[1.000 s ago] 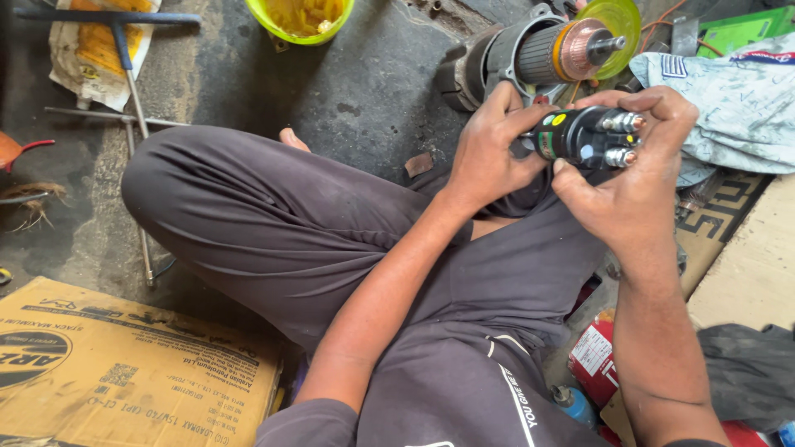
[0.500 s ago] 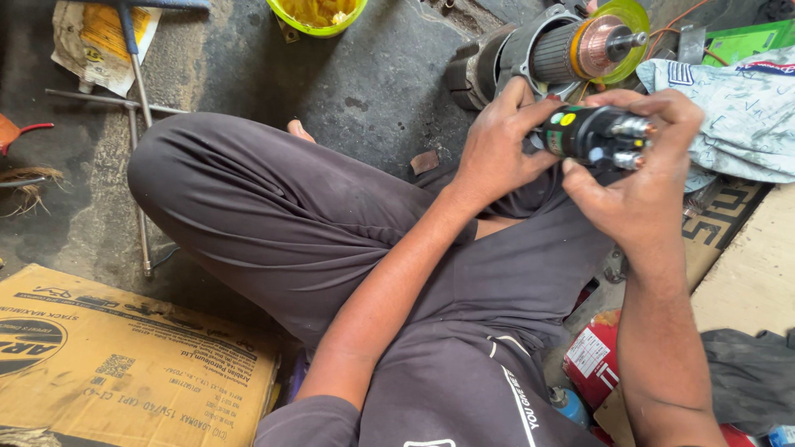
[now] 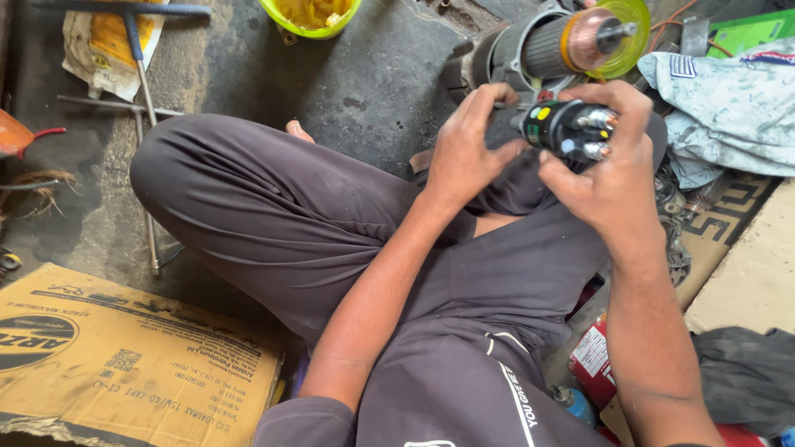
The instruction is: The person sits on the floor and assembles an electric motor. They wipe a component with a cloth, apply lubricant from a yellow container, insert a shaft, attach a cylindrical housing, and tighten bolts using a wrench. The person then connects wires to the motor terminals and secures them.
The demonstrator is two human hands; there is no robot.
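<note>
Two bare hands meet above a cross-legged lap in dark grey trousers [image 3: 273, 215], with a flattened brown cardboard box [image 3: 132, 364] on the concrete floor at far left. Left hand [image 3: 464, 157] curls loosely against the black cylindrical part with metal terminal studs [image 3: 571, 131]; right hand [image 3: 609, 178] wraps fingers closed around it. Just behind lies a grey motor armature with copper end and yellow-green disc [image 3: 571, 41]; pale crumpled cloth [image 3: 729, 108] sits right.

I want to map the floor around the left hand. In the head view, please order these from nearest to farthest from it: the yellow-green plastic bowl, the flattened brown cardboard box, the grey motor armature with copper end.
1. Grey motor armature with copper end: just above the left hand.
2. Yellow-green plastic bowl: top edge, further left.
3. Flattened brown cardboard box: bottom-left corner.
</note>
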